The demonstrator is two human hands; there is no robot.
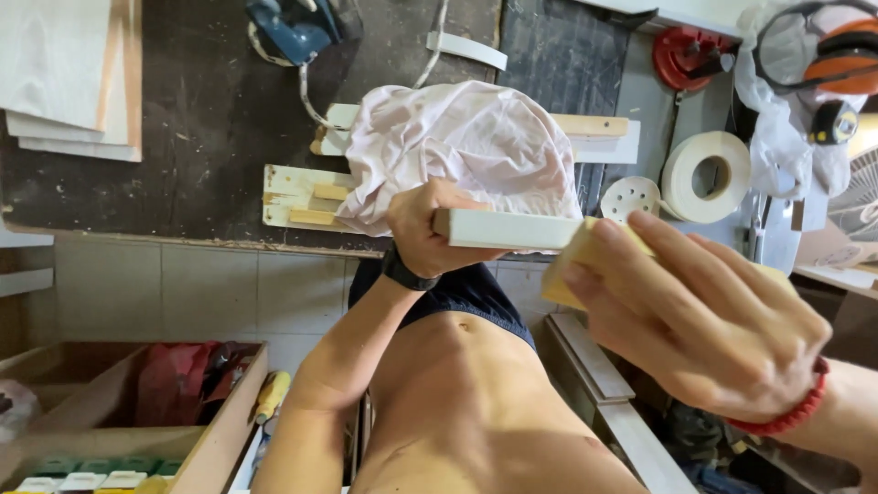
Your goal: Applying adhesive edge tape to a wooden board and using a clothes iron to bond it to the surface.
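My left hand (422,229) grips one end of a white flat wooden piece (512,230), holding it out level over the bench edge. My right hand (704,320) is closed on a yellowish sanding block (572,274), which presses against the other end of that piece. A pale pink cloth (466,146) lies bunched on the dark workbench (201,119) just behind my left hand. A black band sits on my left wrist and a red cord bracelet on my right.
Pale boards (64,73) lie at the bench's left. A blue power tool (288,32) sits at the back. A roll of white edge tape (706,176), a sanding disc (631,197) and orange ear defenders (846,55) are on the right. A wooden box (219,430) stands below left.
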